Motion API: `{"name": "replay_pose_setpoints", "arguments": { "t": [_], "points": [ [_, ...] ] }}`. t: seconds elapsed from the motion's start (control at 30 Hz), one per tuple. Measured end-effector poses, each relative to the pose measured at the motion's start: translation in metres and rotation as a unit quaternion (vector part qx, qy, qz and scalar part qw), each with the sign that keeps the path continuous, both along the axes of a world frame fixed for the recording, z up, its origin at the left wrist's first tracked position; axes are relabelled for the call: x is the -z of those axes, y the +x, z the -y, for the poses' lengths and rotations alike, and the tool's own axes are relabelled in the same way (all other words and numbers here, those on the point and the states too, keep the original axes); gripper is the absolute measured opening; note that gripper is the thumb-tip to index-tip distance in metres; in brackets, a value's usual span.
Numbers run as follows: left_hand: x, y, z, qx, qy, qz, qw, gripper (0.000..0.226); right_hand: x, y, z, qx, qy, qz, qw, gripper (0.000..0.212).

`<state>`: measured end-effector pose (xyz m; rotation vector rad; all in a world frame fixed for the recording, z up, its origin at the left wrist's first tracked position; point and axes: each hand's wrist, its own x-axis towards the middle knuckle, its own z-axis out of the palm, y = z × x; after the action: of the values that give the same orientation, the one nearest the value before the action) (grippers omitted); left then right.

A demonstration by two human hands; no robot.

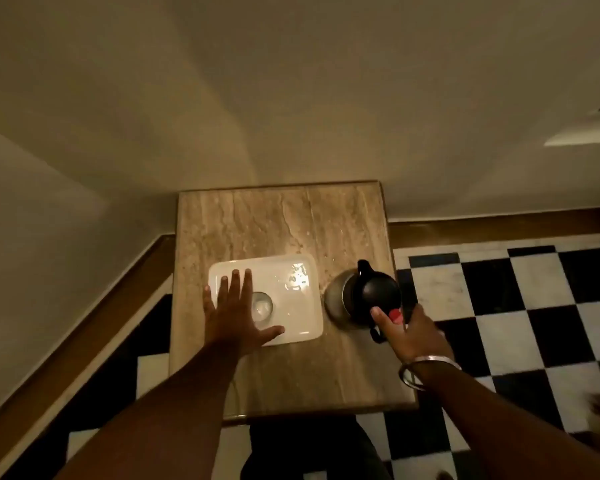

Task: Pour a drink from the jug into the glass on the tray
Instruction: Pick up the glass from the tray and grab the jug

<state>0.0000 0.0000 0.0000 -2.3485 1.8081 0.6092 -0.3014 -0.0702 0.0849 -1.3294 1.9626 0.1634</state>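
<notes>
Right hand (411, 332) at jug (373, 294) handle, closed or not unclear; spout aimed away. Glass (262, 306) left of jug, upright on tray (291, 327), half under flat, spread left hand (234, 315). Marble table (274, 220) beneath.

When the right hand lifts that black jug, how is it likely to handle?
The jug looks rigid, with a wide steel body, so probably stable. If full, likely heavy. The right hand is at its handle; the wet tray suggests it may drip.
</notes>
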Motion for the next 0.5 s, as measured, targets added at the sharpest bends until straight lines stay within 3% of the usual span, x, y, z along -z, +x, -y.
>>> {"name": "replay_pose_setpoints", "arguments": {
  "t": [0.07, 0.2, 0.5],
  "points": [
    [0.016, -0.001, 0.001, -0.038, 0.009, -0.020, 0.999, 0.140, 0.012, 0.007, -0.005, 0.106, 0.033, 0.057, 0.992, 0.105],
    [0.038, -0.003, 0.001, -0.111, 0.006, -0.055, 0.992, 0.138, 0.035, 0.025, -0.012, 0.189, 0.004, 0.132, 0.973, 0.101],
    [0.070, -0.018, -0.004, -0.254, -0.094, -0.198, 0.942, 0.094, 0.064, 0.028, -0.011, 0.281, -0.089, 0.165, 0.941, 0.082]
  ]
}}
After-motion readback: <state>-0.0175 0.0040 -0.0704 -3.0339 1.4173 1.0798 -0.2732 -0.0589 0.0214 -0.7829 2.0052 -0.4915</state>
